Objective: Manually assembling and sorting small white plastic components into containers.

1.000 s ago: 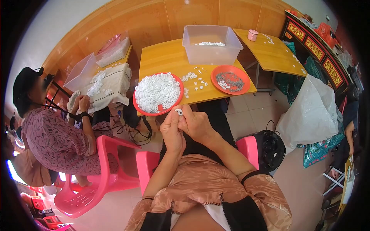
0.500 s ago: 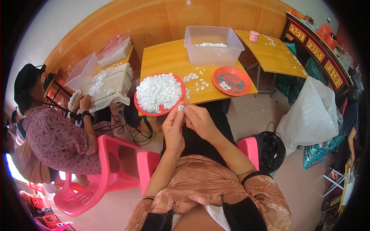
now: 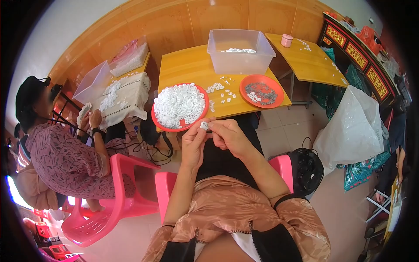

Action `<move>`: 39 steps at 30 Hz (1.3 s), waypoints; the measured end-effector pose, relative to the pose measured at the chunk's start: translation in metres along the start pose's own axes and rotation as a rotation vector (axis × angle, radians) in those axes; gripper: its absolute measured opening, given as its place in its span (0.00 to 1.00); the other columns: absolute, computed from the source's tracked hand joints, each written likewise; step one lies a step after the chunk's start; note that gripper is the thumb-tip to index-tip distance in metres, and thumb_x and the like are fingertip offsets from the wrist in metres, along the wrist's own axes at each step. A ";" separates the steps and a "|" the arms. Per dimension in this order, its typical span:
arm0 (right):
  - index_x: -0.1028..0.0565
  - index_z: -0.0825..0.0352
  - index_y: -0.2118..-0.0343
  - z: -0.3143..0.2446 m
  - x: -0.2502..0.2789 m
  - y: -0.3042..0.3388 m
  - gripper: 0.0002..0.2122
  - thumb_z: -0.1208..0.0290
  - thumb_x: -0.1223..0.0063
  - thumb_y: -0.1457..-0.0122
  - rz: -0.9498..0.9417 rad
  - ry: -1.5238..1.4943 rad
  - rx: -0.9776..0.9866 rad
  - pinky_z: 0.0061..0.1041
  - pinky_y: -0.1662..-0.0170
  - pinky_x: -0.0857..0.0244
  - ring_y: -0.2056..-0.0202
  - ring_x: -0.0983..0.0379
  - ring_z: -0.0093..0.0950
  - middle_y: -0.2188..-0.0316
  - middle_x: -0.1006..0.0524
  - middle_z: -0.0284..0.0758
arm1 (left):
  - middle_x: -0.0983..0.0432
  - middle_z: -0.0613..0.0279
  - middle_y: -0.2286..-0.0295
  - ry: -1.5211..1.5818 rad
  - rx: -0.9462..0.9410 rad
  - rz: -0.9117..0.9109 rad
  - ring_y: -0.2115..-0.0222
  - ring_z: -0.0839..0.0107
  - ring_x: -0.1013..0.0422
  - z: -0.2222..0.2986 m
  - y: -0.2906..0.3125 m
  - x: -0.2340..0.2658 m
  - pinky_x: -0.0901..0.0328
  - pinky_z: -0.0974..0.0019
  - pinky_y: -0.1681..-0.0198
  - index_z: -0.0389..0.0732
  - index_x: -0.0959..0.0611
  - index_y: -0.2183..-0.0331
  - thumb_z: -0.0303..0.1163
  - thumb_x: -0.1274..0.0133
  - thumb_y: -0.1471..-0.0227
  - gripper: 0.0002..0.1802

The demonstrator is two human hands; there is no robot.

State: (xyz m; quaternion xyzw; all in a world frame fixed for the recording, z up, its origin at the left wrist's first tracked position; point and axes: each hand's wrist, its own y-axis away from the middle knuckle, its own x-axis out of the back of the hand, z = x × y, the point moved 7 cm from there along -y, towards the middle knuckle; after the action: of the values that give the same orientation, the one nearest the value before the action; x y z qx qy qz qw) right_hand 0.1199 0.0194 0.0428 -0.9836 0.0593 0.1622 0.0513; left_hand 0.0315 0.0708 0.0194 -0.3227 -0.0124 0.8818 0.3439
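A small white plastic piece (image 3: 204, 125) is pinched in the fingers of my left hand (image 3: 193, 140), just off the table's near edge. My right hand (image 3: 228, 134) meets it from the right, thumb and forefinger closed at the piece's side; whether they also grip a tiny part I cannot make out. Just beyond my left hand a red round tray (image 3: 153, 117) holds a heap of white plastic pieces (image 3: 180, 105). On the table, several white pieces (image 3: 214, 87) lie loose. To their right, an orange-red plate (image 3: 273, 83) carries small grey metal parts (image 3: 264, 89) and some white pieces.
A clear plastic bin (image 3: 242, 63) with white pieces stands at the back of the yellow table (image 3: 179, 65). At left a person (image 3: 70, 161) works beside a pink chair (image 3: 115, 205). A second table (image 3: 312, 65) and a large white sack (image 3: 349, 131) are on the right.
My left fingers have shifted slightly, and more of the white piece shows between them. The person at left has moved their hands a little.
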 end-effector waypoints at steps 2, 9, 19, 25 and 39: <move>0.31 0.67 0.83 0.000 -0.001 0.000 0.16 0.66 0.60 0.40 0.003 -0.016 -0.012 0.15 0.87 0.56 0.91 0.48 0.14 0.93 0.39 0.27 | 0.30 0.52 0.56 0.014 -0.015 -0.006 0.60 0.72 0.31 -0.003 -0.001 0.003 0.34 0.69 0.59 0.34 0.27 0.55 0.29 0.54 0.45 0.16; 0.31 0.68 0.80 -0.002 -0.002 0.000 0.16 0.65 0.60 0.39 0.011 0.046 0.027 0.15 0.87 0.58 0.90 0.49 0.13 0.92 0.39 0.25 | 0.29 0.54 0.57 0.067 -0.005 0.007 0.60 0.72 0.31 -0.006 -0.002 0.003 0.35 0.69 0.58 0.35 0.26 0.56 0.29 0.53 0.46 0.15; 0.25 0.72 0.79 0.049 0.028 -0.038 0.14 0.63 0.55 0.50 -0.557 1.032 -0.238 0.24 0.75 0.37 0.83 0.29 0.24 0.89 0.28 0.34 | 0.28 0.62 0.62 0.013 -0.050 0.478 0.63 0.75 0.33 0.014 -0.003 0.060 0.41 0.73 0.62 0.38 0.30 0.54 0.41 0.57 0.43 0.20; 0.23 0.69 0.74 -0.073 0.088 -0.119 0.14 0.62 0.57 0.48 0.027 1.007 0.185 0.24 0.75 0.37 0.84 0.32 0.23 0.87 0.27 0.35 | 0.26 0.67 0.70 0.047 0.007 0.456 0.71 0.80 0.32 0.005 -0.006 0.061 0.41 0.76 0.68 0.40 0.27 0.59 0.39 0.55 0.44 0.15; 0.24 0.67 0.81 0.015 0.145 -0.125 0.08 0.67 0.47 0.54 0.178 1.391 0.179 0.31 0.70 0.33 0.76 0.25 0.33 0.83 0.25 0.40 | 0.26 0.68 0.72 0.050 0.049 0.479 0.72 0.81 0.32 0.002 -0.004 0.063 0.41 0.77 0.69 0.40 0.25 0.62 0.35 0.53 0.45 0.11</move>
State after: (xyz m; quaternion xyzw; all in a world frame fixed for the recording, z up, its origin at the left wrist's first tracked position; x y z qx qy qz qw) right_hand 0.2682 0.1302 -0.0088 -0.8427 0.1716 -0.5057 0.0687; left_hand -0.0019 0.1129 -0.0134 -0.3296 0.0943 0.9299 0.1330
